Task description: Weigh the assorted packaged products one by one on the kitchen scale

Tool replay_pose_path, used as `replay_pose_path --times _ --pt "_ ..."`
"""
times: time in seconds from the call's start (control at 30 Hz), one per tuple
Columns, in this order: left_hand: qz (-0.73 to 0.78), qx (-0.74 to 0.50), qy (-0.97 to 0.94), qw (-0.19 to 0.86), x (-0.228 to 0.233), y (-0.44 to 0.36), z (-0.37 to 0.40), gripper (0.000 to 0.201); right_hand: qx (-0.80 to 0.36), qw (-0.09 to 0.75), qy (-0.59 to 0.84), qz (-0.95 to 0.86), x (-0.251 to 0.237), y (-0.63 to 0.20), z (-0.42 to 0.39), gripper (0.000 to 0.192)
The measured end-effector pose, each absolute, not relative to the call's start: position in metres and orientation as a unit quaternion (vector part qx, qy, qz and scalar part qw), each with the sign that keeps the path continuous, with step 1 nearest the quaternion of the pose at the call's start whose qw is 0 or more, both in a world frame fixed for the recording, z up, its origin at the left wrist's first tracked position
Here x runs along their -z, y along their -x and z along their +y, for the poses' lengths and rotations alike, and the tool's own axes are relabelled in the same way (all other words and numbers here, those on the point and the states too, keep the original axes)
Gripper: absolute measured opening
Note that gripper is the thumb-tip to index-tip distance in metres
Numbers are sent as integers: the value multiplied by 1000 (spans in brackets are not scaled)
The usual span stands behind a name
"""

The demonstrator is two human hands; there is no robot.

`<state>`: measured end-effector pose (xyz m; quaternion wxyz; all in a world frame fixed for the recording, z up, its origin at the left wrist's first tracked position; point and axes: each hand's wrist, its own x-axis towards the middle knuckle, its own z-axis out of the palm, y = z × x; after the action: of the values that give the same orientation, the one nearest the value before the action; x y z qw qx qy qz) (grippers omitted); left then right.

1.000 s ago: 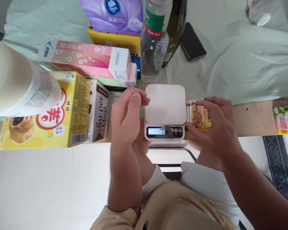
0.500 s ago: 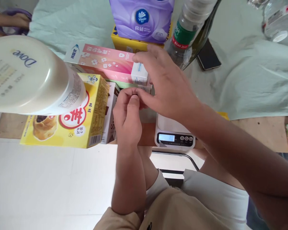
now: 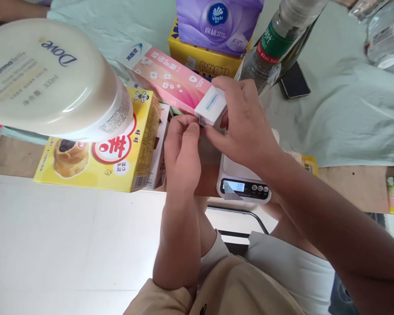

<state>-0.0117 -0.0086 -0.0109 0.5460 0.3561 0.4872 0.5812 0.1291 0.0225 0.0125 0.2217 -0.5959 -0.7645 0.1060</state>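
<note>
Cream jar point(image 3: 49, 78): large white tub, upper left of frame, resting on the yellow carton point(image 3: 98, 153).
Pink box point(image 3: 174, 85): long slim carton, upper centre, tilted, its far end low at left and its white near end raised.
Handling, judged: light, stiff card with glossy faces; may slip or dent if pinched mid-span, so take it across the end panel.
Scale point(image 3: 244, 186): centre right, display lit, platform partly hidden by the wrist.
Right hand point(image 3: 246, 124): closed around the box's white end.
Left hand point(image 3: 182, 151): loosely curled, fingertips touching the same end from below.
</note>
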Motion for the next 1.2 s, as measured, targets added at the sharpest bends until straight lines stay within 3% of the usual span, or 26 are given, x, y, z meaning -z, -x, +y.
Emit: replay_pose_path --times 0.1,0.4,0.63,0.77,0.93,1.2 --pt "494 -591 -333 543 12 12 -8 9 -104 246 596 -757 -5 -137 11 71" --pt "503 -584 -303 561 8 11 -9 21 -43 269 622 -734 -6 -163 -59 56" --pt "507 -603 -271 553 8 12 -5 3 -27 267 621 -736 3 -229 -104 64" --pt "535 -532 -360 549 8 9 -8 20 -54 259 628 -732 6 -263 -101 57" --pt "614 -433 -420 509 6 6 -12 56 -43 233 599 -765 8 -293 -75 73" --pt "675 -352 -438 479 9 9 -8 73 -70 175 605 -774 5 -296 -31 69"
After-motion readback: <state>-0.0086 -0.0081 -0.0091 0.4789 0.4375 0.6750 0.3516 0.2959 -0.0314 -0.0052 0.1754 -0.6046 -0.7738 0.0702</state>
